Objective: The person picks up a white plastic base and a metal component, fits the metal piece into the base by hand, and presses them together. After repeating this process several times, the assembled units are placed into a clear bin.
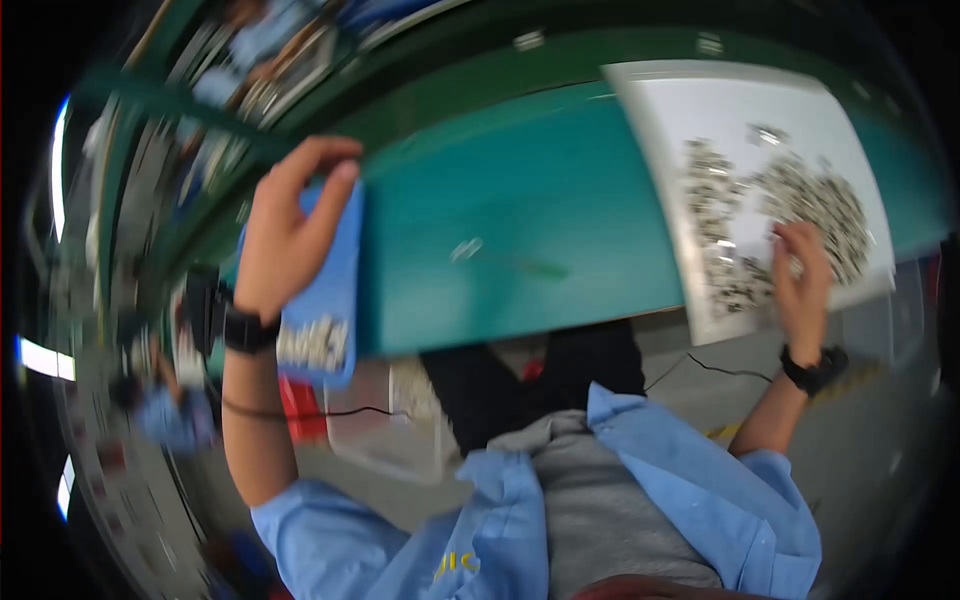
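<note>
My left hand [285,230] is over a blue tray [345,250] at the left of the green table. Its fingers are bent, with a gap between thumb and forefinger, and nothing shows in them. Pale small parts [315,343] lie at the tray's near end. On the right, my right hand [805,285] reaches onto a white tray [665,130] that bears many small grey metallic-looking parts [815,205]. Its thumb and fingertips come together among these parts; whatever is between them is too small and blurred to make out.
Between the trays, a small clear piece [466,249] lies on the green tabletop [480,200]. Below the table edge stand a clear plastic bin [385,430] and a red container [303,408]. A dark cable [340,412] runs from my left wrist. Other people [175,415] work at the far left.
</note>
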Motion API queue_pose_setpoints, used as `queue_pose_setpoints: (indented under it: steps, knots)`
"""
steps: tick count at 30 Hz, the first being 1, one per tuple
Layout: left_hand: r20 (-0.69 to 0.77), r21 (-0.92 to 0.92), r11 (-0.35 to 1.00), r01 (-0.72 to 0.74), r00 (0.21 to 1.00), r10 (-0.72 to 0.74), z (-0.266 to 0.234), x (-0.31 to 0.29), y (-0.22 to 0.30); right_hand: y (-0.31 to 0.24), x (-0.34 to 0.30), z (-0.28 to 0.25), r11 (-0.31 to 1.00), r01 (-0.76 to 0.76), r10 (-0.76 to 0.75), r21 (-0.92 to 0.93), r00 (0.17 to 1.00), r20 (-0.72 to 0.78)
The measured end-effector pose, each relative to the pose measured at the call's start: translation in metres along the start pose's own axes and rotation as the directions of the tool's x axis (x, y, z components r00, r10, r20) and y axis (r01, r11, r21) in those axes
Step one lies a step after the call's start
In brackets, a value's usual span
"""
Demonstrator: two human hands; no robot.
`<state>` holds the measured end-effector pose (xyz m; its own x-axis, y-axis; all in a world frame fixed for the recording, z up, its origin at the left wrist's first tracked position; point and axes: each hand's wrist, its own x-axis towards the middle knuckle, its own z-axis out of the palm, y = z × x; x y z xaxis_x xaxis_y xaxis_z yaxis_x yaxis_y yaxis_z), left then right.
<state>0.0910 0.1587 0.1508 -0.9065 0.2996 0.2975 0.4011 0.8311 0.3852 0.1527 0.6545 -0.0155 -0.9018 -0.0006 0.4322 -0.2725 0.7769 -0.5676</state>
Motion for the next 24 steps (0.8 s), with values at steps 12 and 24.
queue_pose_setpoints:
  steps: [12, 24]
  knots:
    - [-0.439, 0.009, 0.778, 0.628, 0.701, -0.561, -0.05, -0.288, -0.249, -0.148, -0.021, 0.088, 0.815, -0.091, -0.055, 0.573, 0.971, 0.232]
    - [-0.361, 0.374, 0.513, 0.772, 0.631, -0.687, 0.025, -0.118, -0.419, -0.217, -0.083, 0.082, 0.755, -0.178, 0.096, 0.631, 0.982, 0.163]
